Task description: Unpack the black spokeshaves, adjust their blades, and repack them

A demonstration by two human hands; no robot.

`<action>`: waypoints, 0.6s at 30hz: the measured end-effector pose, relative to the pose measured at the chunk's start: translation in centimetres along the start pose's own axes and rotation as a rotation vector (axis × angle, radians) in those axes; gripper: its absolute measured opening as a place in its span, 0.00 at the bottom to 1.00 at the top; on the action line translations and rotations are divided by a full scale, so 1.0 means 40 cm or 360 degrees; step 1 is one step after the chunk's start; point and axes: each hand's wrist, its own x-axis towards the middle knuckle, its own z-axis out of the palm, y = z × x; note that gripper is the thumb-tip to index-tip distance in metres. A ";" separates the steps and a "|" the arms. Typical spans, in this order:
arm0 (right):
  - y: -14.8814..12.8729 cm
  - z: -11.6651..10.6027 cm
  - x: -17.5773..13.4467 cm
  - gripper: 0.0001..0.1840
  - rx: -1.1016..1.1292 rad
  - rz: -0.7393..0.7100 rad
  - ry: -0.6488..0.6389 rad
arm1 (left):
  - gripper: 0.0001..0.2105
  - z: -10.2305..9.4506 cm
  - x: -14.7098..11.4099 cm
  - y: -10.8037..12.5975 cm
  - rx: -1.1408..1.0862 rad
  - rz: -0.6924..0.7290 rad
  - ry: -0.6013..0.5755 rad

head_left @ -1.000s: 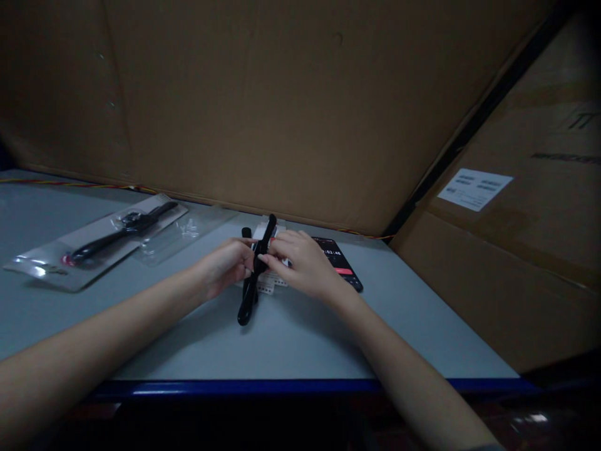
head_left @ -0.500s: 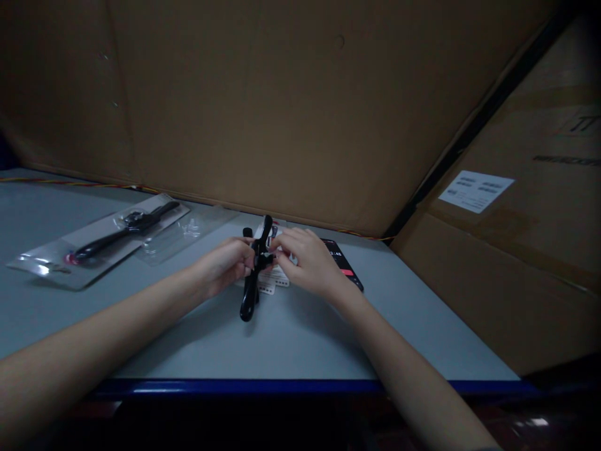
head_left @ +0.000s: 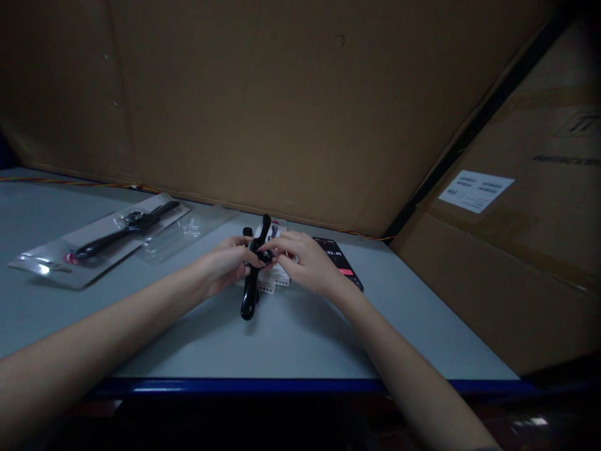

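Note:
A black two-handled spokeshave (head_left: 250, 294) is held tilted above the table. My left hand (head_left: 228, 263) is closed round its middle from the left, with the thumb lying across the centre. From the right, the curled fingertips of my right hand (head_left: 305, 260) pinch at the dark metal parts in the centre of the spokeshave; the exact part is hidden by the fingers. Just behind and under it, the end of another black handle (head_left: 247, 232) shows. Printed cards (head_left: 282, 277) lie beneath the hands, partly covered.
To the left lies a packaged spokeshave (head_left: 101, 244) in clear plastic, beside an empty clear blister shell (head_left: 188, 235). A phone (head_left: 347, 269) showing a timer lies right of my right hand. Cardboard (head_left: 282, 113) stands behind the table (head_left: 328, 351), and a labelled box (head_left: 516, 250) at right.
My left thumb has moved right, onto the centre of the spokeshave. My right fingers have shifted slightly at its middle. The tool stays nearly in place.

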 end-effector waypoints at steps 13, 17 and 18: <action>-0.009 -0.011 -0.005 0.05 -0.0154 0.0042 -0.0003 | 0.14 0.005 -0.005 0.009 0.0050 -0.0043 0.0039; 0.005 -0.018 -0.007 0.13 -0.0121 0.0051 -0.0025 | 0.15 0.000 0.002 0.004 0.0034 0.0006 -0.0012; 0.009 -0.019 -0.008 0.15 -0.0133 0.0050 -0.0042 | 0.16 -0.001 0.004 0.003 0.0026 0.0024 -0.0041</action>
